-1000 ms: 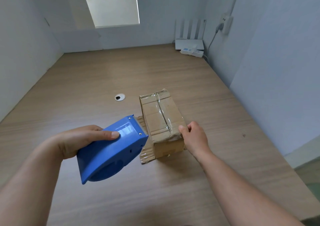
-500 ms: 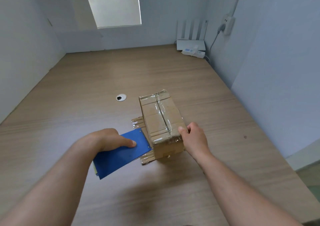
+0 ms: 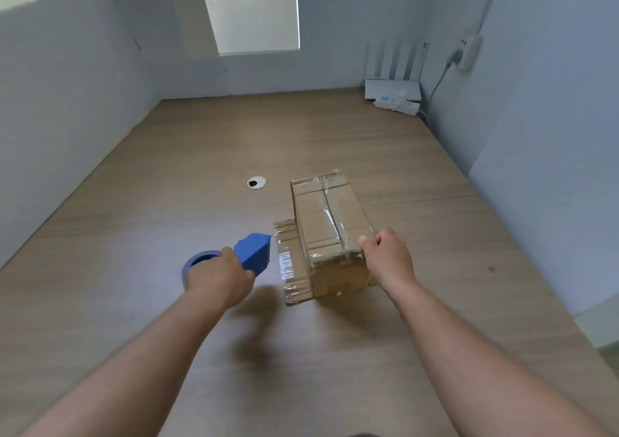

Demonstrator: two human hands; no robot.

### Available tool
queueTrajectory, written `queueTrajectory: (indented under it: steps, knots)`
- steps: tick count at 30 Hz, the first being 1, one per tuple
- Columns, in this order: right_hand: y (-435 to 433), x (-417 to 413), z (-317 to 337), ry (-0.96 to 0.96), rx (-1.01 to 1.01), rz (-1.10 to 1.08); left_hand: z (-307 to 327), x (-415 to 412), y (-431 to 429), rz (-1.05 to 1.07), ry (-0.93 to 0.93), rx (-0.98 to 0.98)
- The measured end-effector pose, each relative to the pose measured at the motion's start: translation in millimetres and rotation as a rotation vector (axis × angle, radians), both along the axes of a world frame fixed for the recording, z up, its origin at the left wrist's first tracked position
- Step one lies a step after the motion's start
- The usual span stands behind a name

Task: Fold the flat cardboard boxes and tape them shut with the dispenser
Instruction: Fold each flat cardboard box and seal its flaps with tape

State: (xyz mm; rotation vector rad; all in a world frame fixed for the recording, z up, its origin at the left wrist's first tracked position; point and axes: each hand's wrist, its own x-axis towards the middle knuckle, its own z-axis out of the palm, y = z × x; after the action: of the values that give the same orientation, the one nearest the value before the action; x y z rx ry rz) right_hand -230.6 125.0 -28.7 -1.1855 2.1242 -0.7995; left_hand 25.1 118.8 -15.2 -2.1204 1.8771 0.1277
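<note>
left hand (image 3: 217, 279): curled round the back of the blue dispenser (image 3: 254, 252), nose pointing at the box; the shadow underneath suggests it is off the surface.
right hand (image 3: 388, 259): clamped on the near right top corner of the box (image 3: 330, 229), fingers over the edge.
box: folded up and standing on the surface (image 3: 167, 202) just right of the middle, with clear tape along its top seam and over the near end.
flat piece (image 3: 288, 262): cardboard lying against the box's left side, streaked with tape; i can't tell whether it runs under the box.
box handling: looks light and probably empty. i'd guess it is stiff at edges and corners, softer mid-panel, and slick where the tape shines. best held at a corner or across an edge, as the right hand does.
dispenser handling: hard plastic, likely light and rigid. grip the body, away from the nose where a cutter would sit.
count: one folded box, one flat piece, one dispenser, two hands.
farther out: a cable hole (image 3: 257, 182) behind the dispenser, and a router (image 3: 392, 88) and power strip (image 3: 397, 103) in the far right corner.
</note>
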Motion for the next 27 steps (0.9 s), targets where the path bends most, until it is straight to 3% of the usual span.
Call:
queueTrajectory:
  steps: [6,12,14,16,17,19,21,23,27]
  knots:
    - [0.2,-2.0,-2.7,0.007,-0.03,0.011,-45.1,7.3,25.5,-0.091,0.01,-0.086]
    - [-0.3,-2.0,-0.6,0.027,-0.037,0.021,-55.4,5.4,24.0,0.011,0.055,-0.072]
    - [0.0,-2.8,-1.2,0.023,-0.04,0.02,-48.4,-4.6,20.9,0.001,0.059,-0.154]
    - [0.0,-3.4,-2.9,0.024,-0.043,0.019,-34.8,-29.6,20.4,-0.09,0.234,-0.238]
    - [0.3,-3.6,-4.2,0.027,-0.045,0.019,-27.7,-46.1,21.9,-0.121,0.411,-0.262]
    - [0.8,-3.2,-4.8,0.034,-0.054,0.023,-12.7,-80.9,24.7,-0.043,0.788,-0.188]
    - [1.2,-3.7,-4.2,0.042,-0.053,0.023,-6.1,-108.5,22.2,0.121,1.018,-0.052]
    - [0.5,-5.6,-5.9,0.049,-0.045,0.032,-9.6,-125.1,19.6,0.271,1.1,0.025]
    - [3.5,1.6,-6.3,0.113,0.025,0.033,-12.6,-136.4,19.3,0.367,1.046,-0.014]
